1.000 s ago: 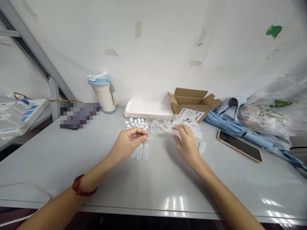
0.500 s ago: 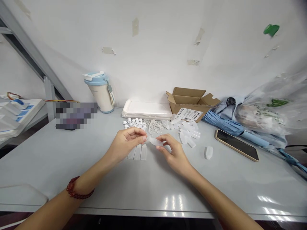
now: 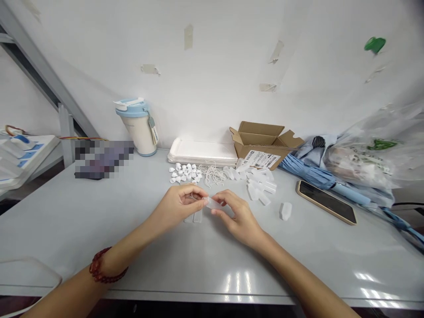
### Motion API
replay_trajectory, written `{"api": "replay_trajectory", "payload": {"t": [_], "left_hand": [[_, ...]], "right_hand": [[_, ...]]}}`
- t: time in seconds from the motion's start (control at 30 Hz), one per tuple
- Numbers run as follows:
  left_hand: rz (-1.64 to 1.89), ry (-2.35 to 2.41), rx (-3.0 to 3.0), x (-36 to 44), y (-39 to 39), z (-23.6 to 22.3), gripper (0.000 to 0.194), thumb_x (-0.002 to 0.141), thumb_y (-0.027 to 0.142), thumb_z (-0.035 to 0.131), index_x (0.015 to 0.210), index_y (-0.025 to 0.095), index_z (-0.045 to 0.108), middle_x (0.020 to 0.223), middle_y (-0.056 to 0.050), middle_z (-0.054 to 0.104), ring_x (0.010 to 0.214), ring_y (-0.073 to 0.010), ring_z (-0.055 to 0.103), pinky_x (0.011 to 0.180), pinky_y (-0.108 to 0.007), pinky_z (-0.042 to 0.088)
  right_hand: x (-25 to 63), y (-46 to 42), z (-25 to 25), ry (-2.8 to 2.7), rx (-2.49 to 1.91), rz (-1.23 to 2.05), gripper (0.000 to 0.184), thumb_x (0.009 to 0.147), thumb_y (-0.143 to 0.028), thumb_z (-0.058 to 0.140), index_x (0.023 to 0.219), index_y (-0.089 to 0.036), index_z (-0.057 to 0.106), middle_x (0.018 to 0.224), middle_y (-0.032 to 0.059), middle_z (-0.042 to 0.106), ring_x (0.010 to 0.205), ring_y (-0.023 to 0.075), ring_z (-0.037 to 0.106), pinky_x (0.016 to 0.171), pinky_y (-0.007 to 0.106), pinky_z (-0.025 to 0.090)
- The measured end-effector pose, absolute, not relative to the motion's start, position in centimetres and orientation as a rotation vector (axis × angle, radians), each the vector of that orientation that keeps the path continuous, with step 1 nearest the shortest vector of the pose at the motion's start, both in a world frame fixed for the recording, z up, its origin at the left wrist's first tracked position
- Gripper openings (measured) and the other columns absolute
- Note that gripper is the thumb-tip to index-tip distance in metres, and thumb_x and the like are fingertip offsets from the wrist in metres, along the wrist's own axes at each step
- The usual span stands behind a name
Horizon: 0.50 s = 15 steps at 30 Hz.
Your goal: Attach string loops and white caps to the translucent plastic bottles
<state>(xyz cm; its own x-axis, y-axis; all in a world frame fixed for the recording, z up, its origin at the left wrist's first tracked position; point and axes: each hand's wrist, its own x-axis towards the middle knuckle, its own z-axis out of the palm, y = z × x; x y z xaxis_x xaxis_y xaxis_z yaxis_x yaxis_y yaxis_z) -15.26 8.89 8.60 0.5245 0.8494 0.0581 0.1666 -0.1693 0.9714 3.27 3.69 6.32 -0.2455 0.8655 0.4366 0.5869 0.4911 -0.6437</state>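
Over the middle of the table, my right hand [image 3: 240, 216] pinches a small translucent plastic bottle [image 3: 213, 203] between thumb and fingers. The closed fingertips of my left hand [image 3: 183, 204] meet the bottle's narrow end. A thin white string [image 3: 191, 196] shows by the left fingers; its ends are hidden. Below that hand lie several similar bottles [image 3: 197, 215] in a row, partly covered. White caps [image 3: 185, 171], a tangle of white strings [image 3: 214, 174] and a pile of translucent bottles [image 3: 261, 183] are spread beyond my hands.
A stack of white trays [image 3: 203, 151] and an open cardboard box [image 3: 265, 145] stand by the wall. On the right are a phone [image 3: 326, 202], a blue umbrella [image 3: 311, 170] and a single bottle [image 3: 285, 211]. A tumbler [image 3: 137, 130] stands at the back left.
Both hands have come slightly nearer to me. My left fingertips now reach the narrow end of the bottle, and the left hand covers more of the row.
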Motion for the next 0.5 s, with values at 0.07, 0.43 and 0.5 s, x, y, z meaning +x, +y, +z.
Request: {"api": "replay_trajectory", "payload": {"t": [0.07,0.43,0.5], "left_hand": [[0.784,0.892,1.652,-15.3,8.9,8.6,0.014,0.075,0.029,0.067,0.083,0.017,0.067,0.084,-0.002,0.067,0.079,-0.0162,0.064,0.072,-0.026,0.052],[0.798,0.991,1.586,-15.1,9.3,8.2,0.02,0.072,0.032,0.069,0.084,0.017,0.067,0.078,-0.002,0.067,0.075,-0.0163,0.063,0.07,-0.026,0.051],[0.802,1.003,1.578,-15.1,9.3,8.3,0.019,0.071,0.032,0.069,0.083,0.017,0.067,0.077,-0.001,0.067,0.075,-0.0161,0.063,0.07,-0.027,0.051]], "right_hand": [[4.5,4.0,7.1,-2.082,-1.234,0.34,0.018,0.092,-0.03,0.046,0.098,-0.019,0.058,0.093,0.0086,0.064,0.082,0.0185,0.061,0.072,0.031,0.049],[18.7,3.6,9.9,-1.257,-2.656,0.917,0.034,0.082,-0.043,0.054,0.098,-0.013,0.054,0.073,0.0111,0.068,0.057,0.0196,0.066,0.048,0.026,0.046],[18.5,3.6,9.4,-1.333,-2.589,0.924,0.024,0.08,-0.035,0.057,0.092,-0.014,0.055,0.065,0.0076,0.068,0.056,0.0181,0.065,0.048,0.024,0.044]]}}
